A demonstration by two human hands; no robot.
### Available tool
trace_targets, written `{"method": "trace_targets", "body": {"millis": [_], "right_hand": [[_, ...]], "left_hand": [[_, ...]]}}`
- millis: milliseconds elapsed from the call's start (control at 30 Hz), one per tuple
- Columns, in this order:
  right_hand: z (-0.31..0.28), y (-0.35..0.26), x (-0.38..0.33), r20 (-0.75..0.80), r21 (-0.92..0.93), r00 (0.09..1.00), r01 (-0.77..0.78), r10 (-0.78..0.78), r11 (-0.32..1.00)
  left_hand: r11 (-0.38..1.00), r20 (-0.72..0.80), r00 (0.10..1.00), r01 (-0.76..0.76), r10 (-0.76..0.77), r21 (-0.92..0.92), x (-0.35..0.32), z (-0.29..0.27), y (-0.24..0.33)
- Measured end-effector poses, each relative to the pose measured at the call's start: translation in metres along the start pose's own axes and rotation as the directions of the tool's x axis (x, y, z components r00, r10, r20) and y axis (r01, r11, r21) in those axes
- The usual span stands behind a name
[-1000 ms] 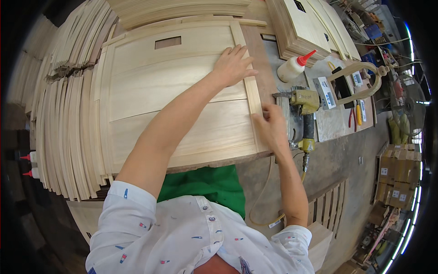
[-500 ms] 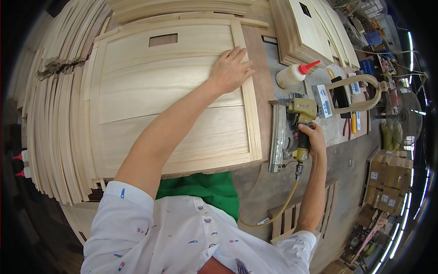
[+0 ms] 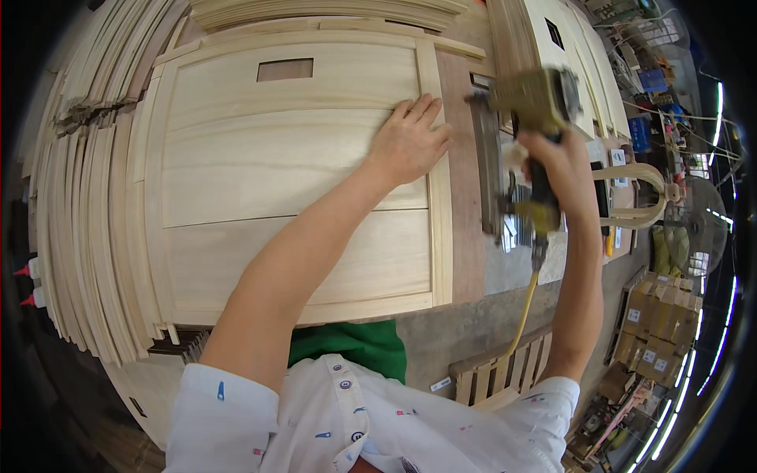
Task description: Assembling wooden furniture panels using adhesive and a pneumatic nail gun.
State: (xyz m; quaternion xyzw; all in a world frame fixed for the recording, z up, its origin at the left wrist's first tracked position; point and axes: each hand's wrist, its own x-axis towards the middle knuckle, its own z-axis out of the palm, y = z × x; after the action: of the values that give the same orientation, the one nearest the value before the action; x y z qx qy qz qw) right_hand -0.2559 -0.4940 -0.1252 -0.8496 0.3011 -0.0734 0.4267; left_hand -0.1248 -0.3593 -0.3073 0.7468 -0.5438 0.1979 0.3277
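Note:
A pale wooden panel [image 3: 292, 158] in a frame lies flat in front of me, with a small rectangular cut-out near its far edge. My left hand [image 3: 410, 140] rests on the panel's right frame strip, fingers stretched out and slightly apart. To the right of the panel, my right hand [image 3: 561, 162] is wrapped round the grip of a pneumatic nail gun [image 3: 536, 102], blurred by motion. The gun is held up over the right part of the bench, its long magazine [image 3: 489, 173] beside the panel's right edge. A yellow air hose [image 3: 522, 315] hangs from its handle.
Wooden strips [image 3: 87, 229] are stacked along the left, and more boards [image 3: 323, 14] lie beyond the panel. A pile of panels [image 3: 564, 47] stands at the far right, near a curved wooden frame [image 3: 643, 185]. Below lies a slatted pallet [image 3: 505, 370]; cardboard boxes [image 3: 658, 323] stand farther right.
My right hand has lifted the nail gun up and away from me, and it now hides the glue bottle. My left hand stays on the frame strip.

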Motion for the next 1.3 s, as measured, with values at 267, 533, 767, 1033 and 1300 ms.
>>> {"method": "trace_targets", "body": {"millis": [267, 533, 767, 1033, 1300], "right_hand": [[0.024, -0.023, 0.129, 0.098, -0.087, 0.984, 0.159, -0.150, 0.983], [0.041, -0.021, 0.154, 0.178, -0.110, 0.972, 0.171, -0.150, 0.979], [0.045, -0.020, 0.155, 0.160, -0.088, 0.977, 0.155, -0.139, 0.984], [0.047, -0.019, 0.158, 0.156, -0.116, 0.981, 0.137, -0.118, 0.984], [0.028, -0.017, 0.098, 0.075, -0.021, 0.990, 0.117, -0.115, 0.993]], "left_hand": [[1.000, 0.020, 1.000, 0.018, -0.018, -0.005, 0.003, 0.000, 0.003], [0.998, 0.003, 0.999, 0.040, -0.040, -0.051, 0.002, -0.001, 0.003], [0.999, 0.003, 1.000, 0.027, -0.027, -0.038, 0.002, -0.001, 0.001], [0.999, -0.006, 0.999, 0.036, -0.036, -0.039, 0.002, 0.000, 0.000], [1.000, 0.003, 1.000, -0.015, 0.015, 0.010, -0.001, 0.003, 0.004]]}}
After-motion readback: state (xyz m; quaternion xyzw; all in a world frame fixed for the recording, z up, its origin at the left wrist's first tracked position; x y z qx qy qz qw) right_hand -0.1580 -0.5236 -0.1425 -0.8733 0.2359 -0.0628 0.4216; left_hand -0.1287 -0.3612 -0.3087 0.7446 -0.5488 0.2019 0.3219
